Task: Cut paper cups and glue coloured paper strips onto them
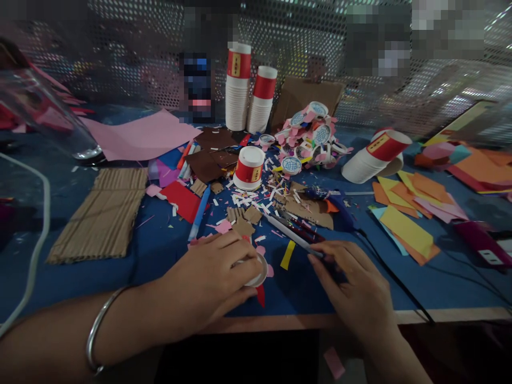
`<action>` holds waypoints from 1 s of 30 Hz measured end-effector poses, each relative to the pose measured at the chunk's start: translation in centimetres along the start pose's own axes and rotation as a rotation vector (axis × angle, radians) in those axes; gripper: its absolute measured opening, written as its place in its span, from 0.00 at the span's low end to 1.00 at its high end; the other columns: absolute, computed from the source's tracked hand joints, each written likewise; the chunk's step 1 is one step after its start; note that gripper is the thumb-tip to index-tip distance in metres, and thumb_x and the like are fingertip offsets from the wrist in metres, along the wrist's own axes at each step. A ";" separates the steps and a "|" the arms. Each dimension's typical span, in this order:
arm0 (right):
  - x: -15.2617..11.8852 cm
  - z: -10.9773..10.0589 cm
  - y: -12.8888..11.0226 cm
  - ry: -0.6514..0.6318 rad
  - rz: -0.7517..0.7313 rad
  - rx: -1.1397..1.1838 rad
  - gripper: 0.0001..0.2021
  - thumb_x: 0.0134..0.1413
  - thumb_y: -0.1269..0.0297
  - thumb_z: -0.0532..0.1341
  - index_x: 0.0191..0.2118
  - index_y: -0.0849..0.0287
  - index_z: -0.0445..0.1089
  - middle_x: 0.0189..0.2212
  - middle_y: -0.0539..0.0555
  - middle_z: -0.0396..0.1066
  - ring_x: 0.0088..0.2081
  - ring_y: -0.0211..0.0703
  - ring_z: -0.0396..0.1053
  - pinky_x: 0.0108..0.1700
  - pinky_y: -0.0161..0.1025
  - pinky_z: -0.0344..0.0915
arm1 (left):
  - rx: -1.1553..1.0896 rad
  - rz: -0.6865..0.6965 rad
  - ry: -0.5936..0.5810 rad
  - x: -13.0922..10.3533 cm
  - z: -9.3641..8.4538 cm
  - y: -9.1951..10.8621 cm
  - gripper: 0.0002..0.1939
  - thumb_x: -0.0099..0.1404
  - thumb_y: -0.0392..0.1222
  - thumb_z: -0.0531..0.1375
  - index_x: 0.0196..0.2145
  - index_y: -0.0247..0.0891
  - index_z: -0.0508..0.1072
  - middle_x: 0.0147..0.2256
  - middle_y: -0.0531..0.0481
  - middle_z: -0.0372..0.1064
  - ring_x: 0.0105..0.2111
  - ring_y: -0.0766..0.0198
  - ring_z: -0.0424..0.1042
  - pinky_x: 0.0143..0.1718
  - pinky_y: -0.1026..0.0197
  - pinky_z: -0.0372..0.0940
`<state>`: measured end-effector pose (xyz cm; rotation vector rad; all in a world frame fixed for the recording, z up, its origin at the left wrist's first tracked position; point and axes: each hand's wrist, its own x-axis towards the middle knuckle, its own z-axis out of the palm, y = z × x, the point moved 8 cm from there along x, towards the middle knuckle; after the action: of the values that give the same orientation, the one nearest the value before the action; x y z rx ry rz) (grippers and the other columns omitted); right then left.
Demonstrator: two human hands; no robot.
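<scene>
My left hand (230, 272) is closed over a cut-off paper cup base (261, 271), whose white rim shows between the fingers. Pink rounded paper pieces (270, 270) and a red paper tip (261, 296) stick out around it. My right hand (352, 282) pinches a slim pale grey pen-like tool (290, 233), its thin tip pointing away towards paper scraps (244, 200); I cannot tell its exact kind. A yellow paper strip (287, 255) lies between my hands. Just beyond are small cardboard pieces (253, 215) and an upside-down red and white paper cup (248, 169).
Stacked paper cups (237, 104) stand at the back, beside a heap of decorated cup bases (320, 133). A blue glue gun (340, 208) with a black cord lies right of centre. Corrugated cardboard (102, 213) is at left, coloured paper (408, 229) at right. A clear glass (76, 133) stands left.
</scene>
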<state>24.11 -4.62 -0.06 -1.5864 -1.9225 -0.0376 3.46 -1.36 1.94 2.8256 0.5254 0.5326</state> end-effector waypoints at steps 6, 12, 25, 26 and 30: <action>-0.2 -0.1 0.0 0.010 0.014 -0.019 0.04 0.69 0.66 0.63 0.46 0.55 0.75 0.41 0.55 0.78 0.41 0.47 0.77 0.46 0.45 0.73 | 0.038 0.017 -0.013 0.0 0.2 0.0 0.07 0.73 0.39 0.63 0.46 0.34 0.75 0.44 0.44 0.79 0.43 0.51 0.76 0.46 0.48 0.73; -0.4 0.3 0.4 0.009 0.042 -0.045 0.05 0.69 0.65 0.62 0.47 0.54 0.75 0.41 0.55 0.78 0.42 0.48 0.77 0.46 0.45 0.73 | 0.049 0.000 -0.031 -0.2 0.2 -0.1 0.09 0.73 0.40 0.64 0.48 0.34 0.75 0.44 0.43 0.79 0.45 0.50 0.77 0.48 0.46 0.73; -0.3 0.2 0.4 0.033 0.039 -0.063 0.04 0.69 0.66 0.63 0.46 0.55 0.75 0.38 0.54 0.76 0.36 0.44 0.74 0.39 0.41 0.71 | 0.048 -0.002 -0.040 -0.2 -0.2 -0.2 0.09 0.73 0.43 0.64 0.46 0.34 0.76 0.43 0.44 0.79 0.43 0.50 0.77 0.44 0.48 0.74; -0.3 0.2 0.4 0.033 0.038 -0.064 0.04 0.69 0.66 0.63 0.45 0.55 0.74 0.38 0.54 0.76 0.36 0.44 0.74 0.40 0.41 0.71 | 0.050 0.001 -0.039 -0.2 -0.2 -0.2 0.09 0.73 0.43 0.64 0.46 0.34 0.76 0.43 0.44 0.79 0.43 0.50 0.78 0.43 0.48 0.75; -0.4 0.2 0.4 0.029 0.042 -0.057 0.03 0.69 0.66 0.63 0.45 0.55 0.74 0.38 0.53 0.77 0.36 0.44 0.74 0.40 0.41 0.70 | 0.055 -0.003 -0.037 -0.2 -0.3 -0.1 0.09 0.72 0.42 0.65 0.45 0.35 0.76 0.42 0.44 0.80 0.43 0.49 0.78 0.42 0.48 0.75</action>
<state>24.40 -4.78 -0.61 -1.6538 -1.8803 -0.0979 3.16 -1.32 2.13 2.8803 0.5456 0.4716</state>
